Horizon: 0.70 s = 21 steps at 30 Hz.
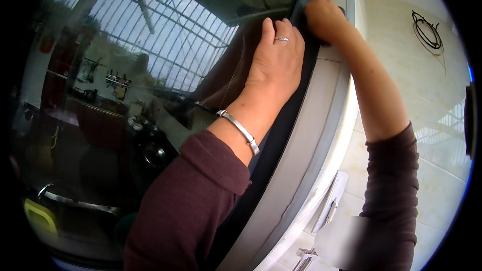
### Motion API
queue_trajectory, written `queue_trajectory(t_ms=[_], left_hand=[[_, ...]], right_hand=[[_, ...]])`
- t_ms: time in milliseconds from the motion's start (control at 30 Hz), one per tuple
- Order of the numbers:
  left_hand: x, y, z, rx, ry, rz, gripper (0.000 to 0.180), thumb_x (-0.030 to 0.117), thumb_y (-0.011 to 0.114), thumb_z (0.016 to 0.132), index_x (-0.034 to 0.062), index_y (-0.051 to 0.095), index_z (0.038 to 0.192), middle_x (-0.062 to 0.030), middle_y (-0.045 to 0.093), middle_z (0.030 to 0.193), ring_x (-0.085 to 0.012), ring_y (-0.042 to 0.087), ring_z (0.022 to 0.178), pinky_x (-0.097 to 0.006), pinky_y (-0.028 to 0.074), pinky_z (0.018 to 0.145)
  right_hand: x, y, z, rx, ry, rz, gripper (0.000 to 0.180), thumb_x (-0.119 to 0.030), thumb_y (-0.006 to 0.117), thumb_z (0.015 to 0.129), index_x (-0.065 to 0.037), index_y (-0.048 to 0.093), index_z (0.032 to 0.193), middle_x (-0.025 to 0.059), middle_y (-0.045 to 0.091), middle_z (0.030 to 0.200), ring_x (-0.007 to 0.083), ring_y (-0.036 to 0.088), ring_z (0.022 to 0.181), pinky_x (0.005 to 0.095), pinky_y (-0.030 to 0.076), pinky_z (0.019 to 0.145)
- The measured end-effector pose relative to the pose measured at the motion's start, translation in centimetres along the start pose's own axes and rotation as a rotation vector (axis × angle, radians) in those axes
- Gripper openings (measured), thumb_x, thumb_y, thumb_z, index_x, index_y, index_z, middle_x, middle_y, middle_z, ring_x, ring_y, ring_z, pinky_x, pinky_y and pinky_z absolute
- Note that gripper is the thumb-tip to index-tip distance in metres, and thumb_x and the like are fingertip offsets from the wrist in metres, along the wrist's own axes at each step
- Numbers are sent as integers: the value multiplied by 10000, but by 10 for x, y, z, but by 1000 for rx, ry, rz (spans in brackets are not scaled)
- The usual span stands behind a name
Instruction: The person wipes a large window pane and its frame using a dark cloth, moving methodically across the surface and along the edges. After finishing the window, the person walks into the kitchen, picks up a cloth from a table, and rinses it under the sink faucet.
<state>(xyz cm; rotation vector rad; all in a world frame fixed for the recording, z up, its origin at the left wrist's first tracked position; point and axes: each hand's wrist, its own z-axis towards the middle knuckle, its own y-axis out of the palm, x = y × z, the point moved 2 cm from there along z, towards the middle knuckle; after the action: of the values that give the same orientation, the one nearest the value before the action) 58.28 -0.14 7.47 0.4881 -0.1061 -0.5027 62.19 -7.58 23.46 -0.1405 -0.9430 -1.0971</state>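
A dark, reflective glass pane [201,65] leans across the left of the head view, edged by a black frame strip [273,140]. My left hand [278,60] lies on the pane beside this strip, fingers stretched upward, a ring on one and a bracelet at the wrist. Nothing shows in its grasp. Higher up and to the right, my right hand [326,20] is closed in a fist at the frame's edge. Bits of something dark peek out beside it, but its fingers hide what they grip.
A pale grey window frame [306,115] runs diagonally next to the strip. On the right stands a tiled wall [401,70] with a coiled black cable [427,30]. Below hang a white panel [331,203] and a metal fitting [306,256]. A barred window and kitchen items appear in the glass.
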Motion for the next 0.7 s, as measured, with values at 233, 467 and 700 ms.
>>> queue_trajectory(t_ms=[233, 467, 700], left_hand=[[-16, -5, 4, 231, -195, -434, 597, -24, 552, 845, 33, 388, 1416, -163, 527, 1292, -341, 507, 1188, -416, 437, 1029], [-13, -5, 4, 257, -236, -634, 718, -91, 526, 824, 103, 327, 1487, -166, 486, 1333, -373, 494, 1203, -404, 455, 1002], [-34, -20, -21, 107, -189, -667, 615, -70, 456, 841, 9, 362, 1443, -218, 459, 1383, -372, 452, 1275, -400, 383, 1085]], right_hand=[[-65, -53, -70, -193, -162, 454, 67, -8, 606, 689, -16, 672, 685, 188, 672, 739, 344, 681, 701, 407, 555, 663], [-57, -48, -80, -132, -184, 264, 99, -43, 672, 718, -53, 719, 804, 173, 705, 893, 318, 692, 860, 415, 531, 778], [-102, -68, -88, -137, -36, 309, 117, -124, 699, 732, -100, 735, 841, 70, 729, 880, 262, 702, 823, 363, 497, 779]])
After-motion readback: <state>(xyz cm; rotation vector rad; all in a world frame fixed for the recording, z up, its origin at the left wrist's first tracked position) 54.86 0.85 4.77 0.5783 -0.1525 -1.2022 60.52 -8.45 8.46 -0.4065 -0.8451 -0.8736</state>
